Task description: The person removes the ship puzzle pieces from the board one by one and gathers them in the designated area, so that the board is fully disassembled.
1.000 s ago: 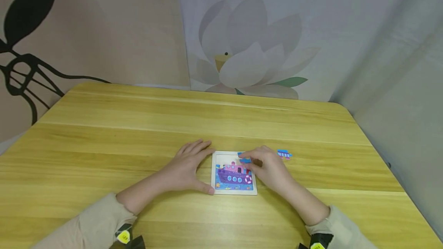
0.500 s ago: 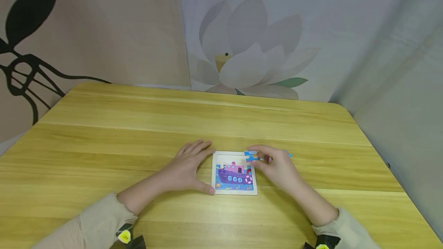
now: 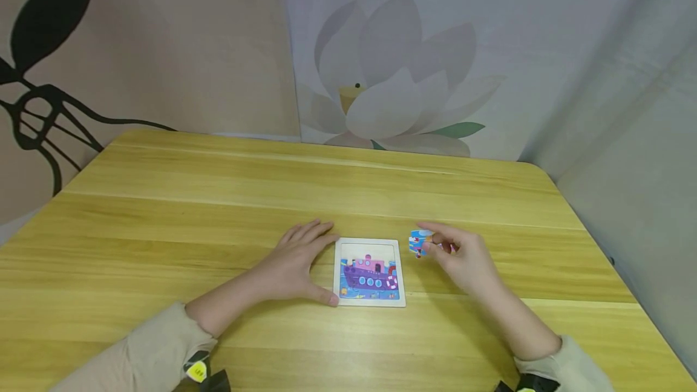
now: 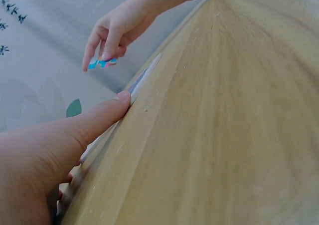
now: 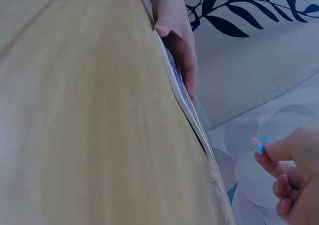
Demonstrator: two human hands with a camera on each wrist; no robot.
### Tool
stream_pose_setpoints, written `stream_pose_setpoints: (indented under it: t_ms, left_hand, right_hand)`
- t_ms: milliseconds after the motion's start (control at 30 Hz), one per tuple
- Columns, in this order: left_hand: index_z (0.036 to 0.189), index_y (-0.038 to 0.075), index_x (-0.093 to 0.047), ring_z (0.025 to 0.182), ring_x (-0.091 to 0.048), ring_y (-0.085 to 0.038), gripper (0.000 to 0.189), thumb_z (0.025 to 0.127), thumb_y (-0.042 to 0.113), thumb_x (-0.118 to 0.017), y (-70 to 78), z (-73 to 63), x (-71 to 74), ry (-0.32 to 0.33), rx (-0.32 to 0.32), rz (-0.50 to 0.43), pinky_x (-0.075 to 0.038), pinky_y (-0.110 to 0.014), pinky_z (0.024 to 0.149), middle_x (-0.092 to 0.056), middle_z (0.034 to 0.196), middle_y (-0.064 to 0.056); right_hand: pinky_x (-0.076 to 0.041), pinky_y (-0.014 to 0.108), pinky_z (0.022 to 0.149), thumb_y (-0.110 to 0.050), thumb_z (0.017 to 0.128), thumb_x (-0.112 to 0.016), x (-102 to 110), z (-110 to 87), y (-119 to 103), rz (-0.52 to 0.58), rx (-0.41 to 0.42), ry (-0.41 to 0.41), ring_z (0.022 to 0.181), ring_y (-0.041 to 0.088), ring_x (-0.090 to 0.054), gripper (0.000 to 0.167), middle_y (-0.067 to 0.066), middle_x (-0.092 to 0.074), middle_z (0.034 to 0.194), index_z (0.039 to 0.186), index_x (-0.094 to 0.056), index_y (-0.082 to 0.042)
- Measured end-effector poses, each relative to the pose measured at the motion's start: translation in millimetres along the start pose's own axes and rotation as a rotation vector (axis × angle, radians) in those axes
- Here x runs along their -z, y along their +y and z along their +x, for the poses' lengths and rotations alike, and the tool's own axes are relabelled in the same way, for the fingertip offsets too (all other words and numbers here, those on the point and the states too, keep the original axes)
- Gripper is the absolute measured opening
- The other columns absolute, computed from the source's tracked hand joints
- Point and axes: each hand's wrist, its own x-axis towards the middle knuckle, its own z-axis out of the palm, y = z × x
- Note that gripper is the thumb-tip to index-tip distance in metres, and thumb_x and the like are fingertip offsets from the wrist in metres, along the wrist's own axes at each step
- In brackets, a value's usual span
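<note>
A white-framed puzzle board [image 3: 370, 303] lies on the table, its lower part filled with a purple and pink ship picture [image 3: 366, 280]; a bare pale strip shows along its top. My left hand [image 3: 291, 265], thumb and fingers spread, touches the board's left edge. To the right of the board my right hand [image 3: 463, 259] pinches a blue puzzle piece [image 3: 418, 243] between thumb and fingers. In the right wrist view that piece [image 5: 259, 144] sits at the fingertips, held above the table. Another piece on the table is mostly hidden behind the right hand.
The wooden table [image 3: 218, 174] reaches back to a fabric wall printed with a pale flower [image 3: 392, 83]. A grey curtain [image 3: 626, 107] hangs along the right side.
My right hand has lifted away from the board's upper right corner and moved right, carrying the blue puzzle piece and turning it. My left hand and the board have stayed put.
</note>
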Motion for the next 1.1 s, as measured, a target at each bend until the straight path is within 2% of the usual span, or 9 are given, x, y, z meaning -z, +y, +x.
stream_pose_setpoints:
  t_ms: [367,600,833,967,1100]
  left_hand:
    - [0.149,0.014,-0.034,0.143,-0.009,-0.032,0.121,0.056,0.085,-0.062,-0.8,0.4,-1.4,0.007,-0.004,0.016,-0.003,-0.052,0.113,-0.02,0.157,-0.009]
    - [0.15,0.014,-0.034,0.143,-0.01,-0.031,0.121,0.056,0.085,-0.061,-1.0,0.5,-1.2,0.005,0.004,0.013,-0.003,-0.051,0.113,-0.019,0.157,-0.008]
    - [0.149,0.013,-0.034,0.143,-0.009,-0.032,0.12,0.057,0.083,-0.065,1.0,-0.4,0.8,0.005,-0.003,0.002,-0.003,-0.052,0.113,-0.02,0.157,-0.01]
    - [0.149,0.012,-0.034,0.143,-0.009,-0.033,0.12,0.057,0.083,-0.064,1.2,-0.8,1.2,0.004,-0.003,0.004,-0.003,-0.053,0.113,-0.02,0.157,-0.01]
    - [0.149,0.012,-0.034,0.143,-0.01,-0.033,0.119,0.057,0.082,-0.065,1.3,-0.7,1.2,0.003,-0.004,0.002,-0.004,-0.054,0.112,-0.02,0.157,-0.01]
  right_hand:
    - [-0.036,0.022,0.053,-0.002,0.085,-0.07,24.6,-6.4,18.8,-0.018,-0.094,0.018,0.065,0.014,-0.044,0.027,0.0,-0.067,0.075,0.112,-0.067,-0.007]
    - [-0.041,0.02,0.056,-0.005,0.086,-0.071,41.7,-11.7,30.2,-0.018,-0.129,0.042,0.067,0.014,-0.051,0.027,0.005,-0.068,0.08,0.112,-0.068,-0.005]
    - [-0.044,0.018,0.057,-0.001,0.084,-0.072,53.1,-12.4,46.5,-0.051,-0.096,0.064,0.066,0.011,-0.055,0.026,0.007,-0.069,0.08,0.11,-0.068,-0.003]
    - [-0.039,0.02,0.051,0.0,0.082,-0.073,56.7,-11.3,54.0,-0.072,-0.07,0.068,0.06,0.01,-0.048,0.025,0.006,-0.068,0.076,0.107,-0.069,-0.002]
    - [-0.035,0.022,0.047,-0.001,0.083,-0.073,60.2,-11.4,60.9,-0.072,-0.09,0.051,0.057,0.011,-0.043,0.025,0.006,-0.066,0.077,0.107,-0.07,-0.002]
